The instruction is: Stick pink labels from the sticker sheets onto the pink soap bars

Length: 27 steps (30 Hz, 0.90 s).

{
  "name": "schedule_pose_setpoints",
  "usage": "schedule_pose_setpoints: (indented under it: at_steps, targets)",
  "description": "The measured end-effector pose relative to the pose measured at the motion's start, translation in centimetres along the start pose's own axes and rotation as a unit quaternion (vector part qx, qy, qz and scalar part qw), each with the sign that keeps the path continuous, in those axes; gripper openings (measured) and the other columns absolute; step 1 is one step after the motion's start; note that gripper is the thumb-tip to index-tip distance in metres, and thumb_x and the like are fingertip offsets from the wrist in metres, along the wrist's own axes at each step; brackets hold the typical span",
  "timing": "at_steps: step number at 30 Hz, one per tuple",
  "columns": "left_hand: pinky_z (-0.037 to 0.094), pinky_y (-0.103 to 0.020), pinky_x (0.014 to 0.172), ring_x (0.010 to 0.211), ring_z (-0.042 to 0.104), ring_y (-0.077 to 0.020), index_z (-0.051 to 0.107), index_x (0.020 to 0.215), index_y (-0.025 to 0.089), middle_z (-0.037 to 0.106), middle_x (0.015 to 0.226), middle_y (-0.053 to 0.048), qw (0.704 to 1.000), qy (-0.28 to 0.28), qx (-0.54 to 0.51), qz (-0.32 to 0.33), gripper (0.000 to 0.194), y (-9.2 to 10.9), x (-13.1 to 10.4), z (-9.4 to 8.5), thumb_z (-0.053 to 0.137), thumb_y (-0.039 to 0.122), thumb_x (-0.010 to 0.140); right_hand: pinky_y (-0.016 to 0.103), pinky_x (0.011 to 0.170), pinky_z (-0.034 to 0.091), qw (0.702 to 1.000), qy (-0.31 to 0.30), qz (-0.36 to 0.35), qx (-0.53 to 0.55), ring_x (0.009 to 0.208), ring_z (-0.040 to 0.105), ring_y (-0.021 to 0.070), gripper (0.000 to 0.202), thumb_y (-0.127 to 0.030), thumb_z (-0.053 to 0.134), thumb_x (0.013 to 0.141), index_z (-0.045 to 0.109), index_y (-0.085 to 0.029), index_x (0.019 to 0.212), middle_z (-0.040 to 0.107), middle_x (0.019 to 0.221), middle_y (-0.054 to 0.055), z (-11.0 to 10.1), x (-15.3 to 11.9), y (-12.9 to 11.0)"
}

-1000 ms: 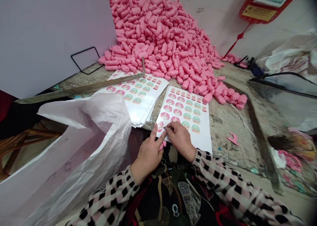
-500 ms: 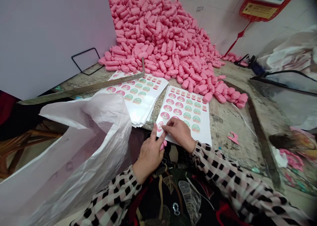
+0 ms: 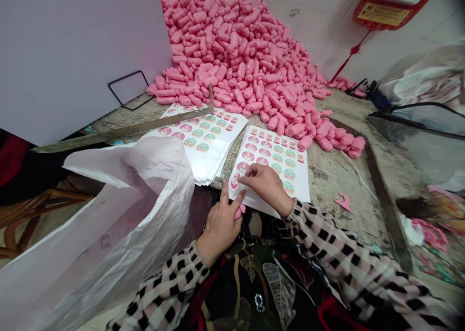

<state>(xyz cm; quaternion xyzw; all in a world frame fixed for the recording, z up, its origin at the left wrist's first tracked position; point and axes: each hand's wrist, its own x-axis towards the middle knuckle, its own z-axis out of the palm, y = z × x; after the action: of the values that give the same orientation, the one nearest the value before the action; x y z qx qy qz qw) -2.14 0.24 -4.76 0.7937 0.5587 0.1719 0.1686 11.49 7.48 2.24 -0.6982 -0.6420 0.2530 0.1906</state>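
Note:
A sheet of round pink and green stickers (image 3: 301, 183) lies at the table's front edge. My right hand (image 3: 269, 187) pinches the edge of a pink oval sticker (image 3: 234, 183) at the sheet's lower left corner, with thumb and forefinger together. My left hand (image 3: 221, 220) rests just below that corner, its forefinger stretched out beside the sticker. Tucked in the left hand is a small pink bottle (image 3: 240, 212), of which only one end shows; the rest is hidden by the fingers.
A large heap of pink bottles (image 3: 236, 55) covers the back of the table. To the left are a stack of sticker sheets (image 3: 207, 169), a metal strip (image 3: 127, 128) across it and a white plastic sack (image 3: 156, 190). A pink scrap (image 3: 343, 202) lies at right.
My right hand has shifted slightly up and away from the left hand, and the sticker's edge shows tilted under its fingertips. The left hand stays nearly in place with the bottle.

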Motion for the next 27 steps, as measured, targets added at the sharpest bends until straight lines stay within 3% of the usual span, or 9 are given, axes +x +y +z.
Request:
schedule_pose_setpoints:
  at_steps: [6,8,10,12,14,16,18,21,27]
  targets:
    - [0.044,-0.043,0.087,0.118,0.045,-0.0315,0.036,0.134,0.032,-0.012,0.149,-0.009,0.998,0.022,-0.054,0.013,0.056,-0.3,-0.6,-0.9,0.051,0.018,0.081,0.024,0.051,0.031,0.998,0.018,-0.026,0.055,0.055,0.048,0.0115,0.027,-0.048,0.063,0.065,0.060,-0.021,0.065,0.059,0.061,-0.003,-1.3,-0.1,1.1]
    - [0.038,-0.044,0.095,0.126,0.034,-0.0308,0.039,0.133,0.028,-0.001,0.150,-0.009,0.992,0.050,-0.109,0.030,0.052,-0.5,-1.0,-1.6,0.051,0.022,0.083,0.024,0.052,0.032,0.995,0.025,-0.021,0.099,0.055,0.047,0.0114,0.028,-0.048,0.065,0.064,0.060,-0.021,0.065,0.057,0.059,-0.003,-1.5,-0.5,1.8]
    - [0.034,-0.041,0.100,0.126,0.034,-0.0279,0.045,0.128,0.023,0.024,0.144,-0.011,0.974,0.091,-0.205,0.009,0.048,-0.4,-1.1,-2.4,0.055,0.031,0.081,0.024,0.053,0.034,0.984,0.029,-0.027,0.176,0.055,0.045,0.0109,0.030,-0.048,0.066,0.064,0.058,-0.019,0.064,0.055,0.060,-0.003,-1.5,-1.3,2.2]
    - [0.043,-0.035,0.092,0.110,0.051,-0.0232,0.051,0.120,0.020,0.050,0.124,-0.011,0.925,0.098,-0.362,-0.064,0.047,-0.1,-0.9,-3.3,0.056,0.042,0.079,0.024,0.054,0.036,0.963,0.020,-0.046,0.265,0.056,0.045,0.0102,0.029,-0.046,0.067,0.064,0.056,-0.019,0.064,0.054,0.061,-0.003,-1.6,-2.2,2.0]
    - [0.051,-0.028,0.066,0.075,0.062,-0.0153,0.050,0.116,0.019,0.061,0.098,-0.008,0.814,0.031,-0.561,-0.149,0.047,0.4,-0.1,-4.1,0.044,0.052,0.083,0.024,0.056,0.037,0.942,0.000,-0.065,0.330,0.057,0.045,0.0099,0.028,-0.042,0.069,0.065,0.056,-0.018,0.065,0.054,0.062,-0.003,-1.6,-3.3,1.5]
    - [0.049,-0.023,0.050,0.055,0.058,-0.0111,0.049,0.112,0.018,0.061,0.080,-0.004,0.680,-0.036,-0.704,-0.202,0.051,0.9,0.9,-4.8,0.038,0.058,0.083,0.025,0.058,0.039,0.930,-0.021,-0.078,0.357,0.059,0.047,0.0101,0.026,-0.039,0.070,0.065,0.056,-0.018,0.065,0.055,0.064,-0.002,-1.6,-4.3,1.0]
    - [0.047,-0.022,0.044,0.049,0.057,-0.0109,0.050,0.110,0.016,0.059,0.069,-0.002,0.598,-0.078,-0.765,-0.225,0.052,1.3,1.9,-5.3,0.040,0.060,0.081,0.025,0.059,0.040,0.929,-0.038,-0.084,0.359,0.061,0.048,0.0105,0.025,-0.038,0.071,0.065,0.056,-0.018,0.065,0.056,0.065,-0.002,-1.6,-4.9,0.6]
    - [0.049,-0.023,0.042,0.047,0.058,-0.0124,0.053,0.110,0.013,0.058,0.061,-0.002,0.561,-0.118,-0.787,-0.230,0.056,1.8,2.7,-5.5,0.039,0.060,0.082,0.025,0.059,0.042,0.928,-0.062,-0.085,0.357,0.061,0.050,0.0110,0.025,-0.037,0.071,0.064,0.055,-0.018,0.063,0.056,0.063,-0.002,-1.6,-5.4,0.7]
    - [0.049,-0.022,0.039,0.043,0.056,-0.0113,0.054,0.113,0.012,0.056,0.054,0.000,0.565,-0.143,-0.776,-0.241,0.058,2.4,3.1,-5.0,0.035,0.058,0.085,0.026,0.061,0.045,0.924,-0.078,-0.093,0.363,0.069,0.057,0.0140,0.022,-0.036,0.070,0.066,0.056,-0.019,0.064,0.061,0.068,0.000,-1.7,-5.7,1.4]
